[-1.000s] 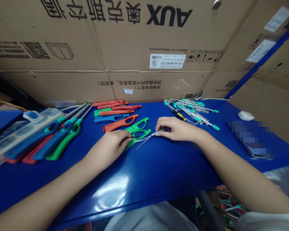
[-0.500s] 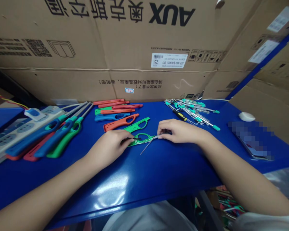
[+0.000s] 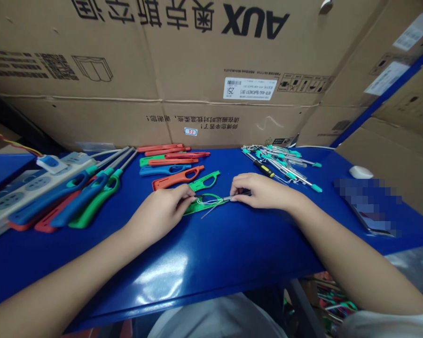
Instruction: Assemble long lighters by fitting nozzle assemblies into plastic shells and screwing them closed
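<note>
My left hand [image 3: 169, 204] is closed, its thumb and fingertips pinching a small black part [image 3: 198, 196] from which thin white wires [image 3: 207, 202] run right. Below the wires lies a green lighter handle shell [image 3: 200, 207], partly covered by my left fingers. My right hand [image 3: 255, 190] pinches a slim grey metal piece with a dark end [image 3: 227, 199] at the shell's right tip; its exact kind is unclear. A thin rod or tube [image 3: 211, 211] slants down-left from that spot. Just behind sits another green handle shell [image 3: 206, 180].
Red, blue and green handle shells [image 3: 178, 177] lie behind my left hand. Several lighters [image 3: 81, 197] rest by a power strip [image 3: 28, 185] at left. Metal rods with teal ends [image 3: 285, 164] and a black-yellow screwdriver [image 3: 263, 169] are at back right, a white mouse [image 3: 361, 172] farther right.
My left hand has lifted slightly with the black part, and the white wires now bow above the shell. The thin rod has swung a little up and left. My right hand is almost still.
</note>
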A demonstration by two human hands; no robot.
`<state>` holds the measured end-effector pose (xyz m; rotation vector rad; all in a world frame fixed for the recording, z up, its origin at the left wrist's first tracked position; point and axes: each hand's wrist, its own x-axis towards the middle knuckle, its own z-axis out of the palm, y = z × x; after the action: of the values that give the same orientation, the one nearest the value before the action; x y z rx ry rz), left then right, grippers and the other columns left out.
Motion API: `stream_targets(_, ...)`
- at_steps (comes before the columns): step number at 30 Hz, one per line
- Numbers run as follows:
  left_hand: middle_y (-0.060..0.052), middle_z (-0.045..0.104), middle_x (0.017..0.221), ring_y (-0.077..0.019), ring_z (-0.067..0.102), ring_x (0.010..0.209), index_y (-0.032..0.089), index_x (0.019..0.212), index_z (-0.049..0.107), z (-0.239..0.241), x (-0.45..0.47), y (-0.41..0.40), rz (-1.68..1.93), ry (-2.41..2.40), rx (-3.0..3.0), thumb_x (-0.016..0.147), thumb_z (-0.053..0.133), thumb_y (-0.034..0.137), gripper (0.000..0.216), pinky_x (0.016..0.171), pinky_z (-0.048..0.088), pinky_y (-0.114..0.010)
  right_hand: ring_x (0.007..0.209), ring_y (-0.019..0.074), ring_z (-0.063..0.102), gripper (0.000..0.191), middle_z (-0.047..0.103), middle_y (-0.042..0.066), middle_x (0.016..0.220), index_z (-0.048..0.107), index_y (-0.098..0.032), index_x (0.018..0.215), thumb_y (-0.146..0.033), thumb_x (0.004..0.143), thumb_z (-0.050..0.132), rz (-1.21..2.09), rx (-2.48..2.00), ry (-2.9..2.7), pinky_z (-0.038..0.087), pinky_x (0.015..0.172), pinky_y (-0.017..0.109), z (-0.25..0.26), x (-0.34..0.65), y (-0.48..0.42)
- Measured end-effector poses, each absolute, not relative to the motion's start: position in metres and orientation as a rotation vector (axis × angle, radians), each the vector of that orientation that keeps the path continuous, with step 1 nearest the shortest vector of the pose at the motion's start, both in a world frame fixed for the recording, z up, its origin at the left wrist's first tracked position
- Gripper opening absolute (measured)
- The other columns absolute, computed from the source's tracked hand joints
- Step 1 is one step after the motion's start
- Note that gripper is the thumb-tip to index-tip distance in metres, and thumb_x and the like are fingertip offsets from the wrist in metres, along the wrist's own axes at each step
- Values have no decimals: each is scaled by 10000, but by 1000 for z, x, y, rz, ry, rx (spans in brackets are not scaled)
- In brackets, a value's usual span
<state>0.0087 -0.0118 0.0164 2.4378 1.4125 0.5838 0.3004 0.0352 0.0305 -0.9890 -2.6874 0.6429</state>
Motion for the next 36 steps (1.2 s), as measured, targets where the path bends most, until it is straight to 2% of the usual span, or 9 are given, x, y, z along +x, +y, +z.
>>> stream_targets(6,-28,780,922,-210,729,792,213,963,716,17,9,-12,525,1340,2463,993,517,331,233,686,506,-288,901,190,608,45,691,53,918,702,-171,882,-169,915,671,641,-975,-2708,458,794,313,32,300,34)
stream_targets(14,-57,784,982,-233,734,879,197,975,749,17,9,-11,529,1349,2463,1002,514,341,277,776,527,-322,785,142,594,49,678,36,891,698,-163,837,-159,883,717,734,-1055,-2627,420,686,261,27,294,33)
stream_targets(20,-62,788,989,-239,733,877,200,992,754,16,10,-10,519,1366,2470,1001,503,338,286,758,528,-322,812,152,616,64,695,41,925,708,-166,845,-120,885,690,625,-1127,-2684,403,690,268,31,291,28)
stream_targets(36,-52,787,950,-225,726,823,204,978,750,18,10,-11,523,1388,2419,997,489,366,308,696,511,-302,795,157,606,54,687,34,906,679,-171,855,-147,902,669,528,-1099,-2738,396,690,273,33,291,27)
